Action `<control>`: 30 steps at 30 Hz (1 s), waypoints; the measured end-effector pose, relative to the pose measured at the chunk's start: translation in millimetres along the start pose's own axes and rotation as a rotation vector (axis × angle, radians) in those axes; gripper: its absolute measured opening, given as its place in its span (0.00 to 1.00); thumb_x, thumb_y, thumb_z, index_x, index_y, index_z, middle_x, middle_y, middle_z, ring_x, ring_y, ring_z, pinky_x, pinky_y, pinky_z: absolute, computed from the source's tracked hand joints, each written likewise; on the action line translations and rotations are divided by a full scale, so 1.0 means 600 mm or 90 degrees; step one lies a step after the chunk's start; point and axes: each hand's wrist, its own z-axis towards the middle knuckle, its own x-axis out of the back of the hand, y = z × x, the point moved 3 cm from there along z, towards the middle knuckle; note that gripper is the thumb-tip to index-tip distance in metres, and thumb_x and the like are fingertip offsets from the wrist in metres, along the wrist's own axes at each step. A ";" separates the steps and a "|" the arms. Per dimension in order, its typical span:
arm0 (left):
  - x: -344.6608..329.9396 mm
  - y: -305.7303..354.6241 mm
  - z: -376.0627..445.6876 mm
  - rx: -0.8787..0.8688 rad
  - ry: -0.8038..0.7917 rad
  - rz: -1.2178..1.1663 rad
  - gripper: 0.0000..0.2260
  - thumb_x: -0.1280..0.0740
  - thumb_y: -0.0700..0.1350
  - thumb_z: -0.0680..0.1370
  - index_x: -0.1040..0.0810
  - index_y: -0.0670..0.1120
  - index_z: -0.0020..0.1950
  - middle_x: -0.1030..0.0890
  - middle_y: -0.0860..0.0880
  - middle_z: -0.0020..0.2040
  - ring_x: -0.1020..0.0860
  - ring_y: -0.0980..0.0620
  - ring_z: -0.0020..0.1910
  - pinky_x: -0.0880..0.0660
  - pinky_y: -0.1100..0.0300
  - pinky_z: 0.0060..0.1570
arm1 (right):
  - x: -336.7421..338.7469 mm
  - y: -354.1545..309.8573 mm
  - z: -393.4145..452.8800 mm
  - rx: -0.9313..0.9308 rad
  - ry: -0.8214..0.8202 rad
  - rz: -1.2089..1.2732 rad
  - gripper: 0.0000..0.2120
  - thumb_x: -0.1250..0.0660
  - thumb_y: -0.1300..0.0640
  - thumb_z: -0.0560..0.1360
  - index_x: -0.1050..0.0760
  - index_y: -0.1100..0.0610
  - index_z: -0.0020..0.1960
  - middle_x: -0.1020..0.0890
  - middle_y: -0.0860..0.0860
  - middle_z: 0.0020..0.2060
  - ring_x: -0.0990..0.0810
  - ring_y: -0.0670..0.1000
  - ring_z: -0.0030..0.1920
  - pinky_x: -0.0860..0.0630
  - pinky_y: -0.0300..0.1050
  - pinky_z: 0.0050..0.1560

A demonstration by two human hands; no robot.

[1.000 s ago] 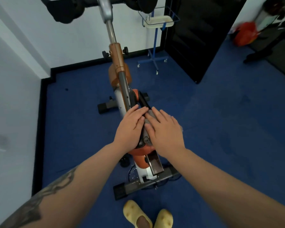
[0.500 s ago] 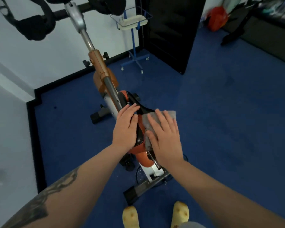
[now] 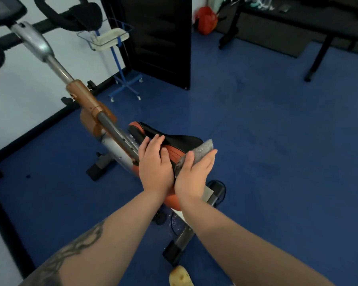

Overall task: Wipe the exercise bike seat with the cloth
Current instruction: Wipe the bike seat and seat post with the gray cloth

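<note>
Now, largest first.
Floor: blue, running wall to wall under everything.
Door: black panel standing at the far side, just right of the blue stand.
Bike: orange and grey frame slanting from the handlebars at upper left down to the feet near the camera; it stands on the floor.
Stand: blue wheeled pole with a wire basket on top, against the white wall behind the bike.
Seat: black and orange saddle at the middle of the view, its nose pointing away toward upper left.
Left hand: flat on the near left part of the seat, fingers stretched out and relaxed, gripping nothing.
Right hand: tilted on edge at the seat's right side, fingers straight and together, pressing the cloth against the seat rather than clenching it.
Cloth: grey, bunched between the right palm and the seat's right edge, its far end poking out past the fingertips.
Shoe: yellow, at the bottom edge, beside the bike's rear foot.
</note>
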 end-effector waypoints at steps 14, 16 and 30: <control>0.001 0.002 -0.001 -0.010 0.019 0.008 0.16 0.44 0.42 0.78 0.26 0.50 0.65 0.34 0.64 0.63 0.40 0.59 0.72 0.33 0.48 0.66 | 0.013 0.012 -0.008 0.225 -0.029 -0.248 0.32 0.48 0.45 0.80 0.58 0.53 0.78 0.53 0.53 0.78 0.52 0.52 0.77 0.48 0.46 0.73; -0.001 0.002 -0.002 -0.006 0.020 0.023 0.17 0.44 0.43 0.78 0.26 0.50 0.65 0.31 0.60 0.67 0.42 0.60 0.72 0.34 0.50 0.67 | 0.026 0.008 0.021 0.259 -0.081 -0.305 0.32 0.49 0.43 0.80 0.54 0.54 0.78 0.49 0.54 0.77 0.48 0.54 0.76 0.42 0.47 0.71; 0.003 0.011 -0.016 0.060 0.075 0.084 0.17 0.41 0.40 0.79 0.28 0.51 0.67 0.31 0.58 0.69 0.39 0.62 0.70 0.42 0.61 0.69 | 0.027 -0.068 0.165 0.378 -0.462 -0.662 0.25 0.53 0.42 0.81 0.40 0.57 0.71 0.30 0.57 0.66 0.25 0.58 0.60 0.29 0.50 0.55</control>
